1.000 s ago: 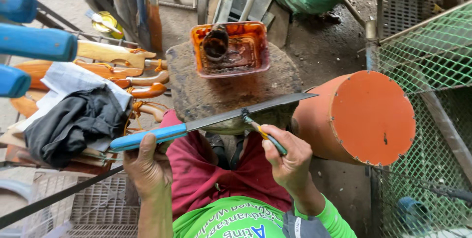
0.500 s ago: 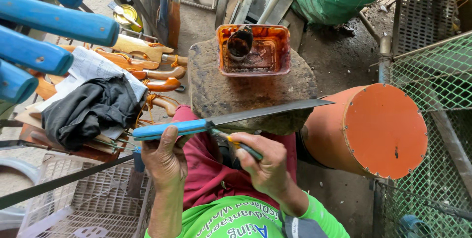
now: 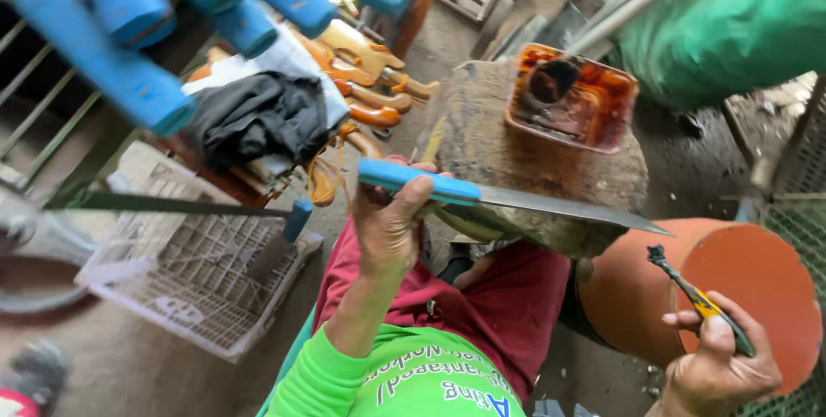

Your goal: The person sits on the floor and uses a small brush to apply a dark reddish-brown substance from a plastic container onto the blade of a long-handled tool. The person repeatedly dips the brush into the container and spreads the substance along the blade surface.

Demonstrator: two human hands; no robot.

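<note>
Right hand (image 3: 718, 370), nearest the camera, was closed around a small yellow-handled brush (image 3: 699, 301) held clear beside the orange pipe (image 3: 731, 296), while the left hand (image 3: 389, 223) gripped the blue-handled saw (image 3: 508, 200) with its blade across the wooden block (image 3: 533, 167), the stained tray (image 3: 570, 97) resting beyond.

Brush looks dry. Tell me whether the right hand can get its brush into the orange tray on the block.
Probably yes. The right hand holds the small brush off to the side, and the tray lies open-topped. Only the knife in the left hand crosses between them; passing above it looks feasible.
</note>
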